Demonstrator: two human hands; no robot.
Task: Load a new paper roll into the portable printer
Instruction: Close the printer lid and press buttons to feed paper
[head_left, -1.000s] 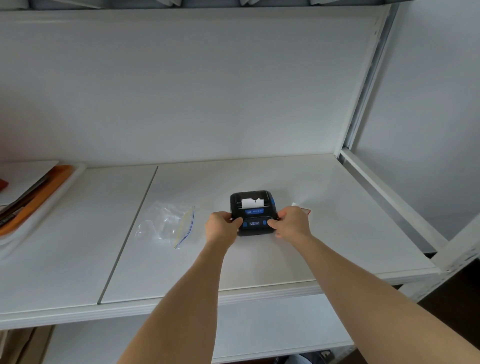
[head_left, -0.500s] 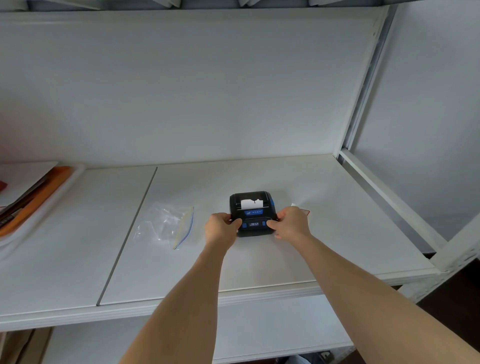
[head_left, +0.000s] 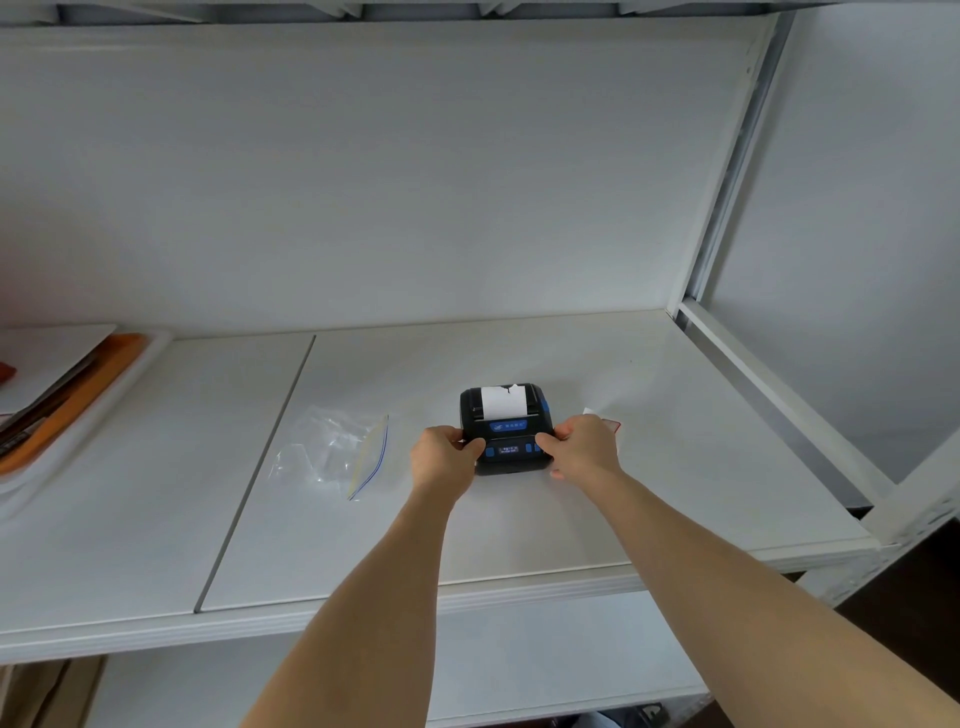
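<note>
So both hands are on the printer (head_left: 505, 429) at once. The left hand (head_left: 445, 460) is clamped on its left side, thumb hooked over the front panel by the blue buttons. The right hand (head_left: 584, 448) is doing the same on the right side, thumb on the front panel, fingers wrapped down the side. The printer is black with blue trim and sits flat on the white shelf (head_left: 519, 525), about mid-depth and right of the seam between the two boards. A strip of white paper (head_left: 503, 402) sticks out of the top slot with a ragged torn edge. Just behind the right hand there's a small white scrap (head_left: 602, 418) with a red edge, mostly hidden, can't tell what it is. Left of the printer, not touching, lies a clear zip bag (head_left: 337, 449). Far left edge has a white tray (head_left: 104, 410) with orange stuff in it.
</note>
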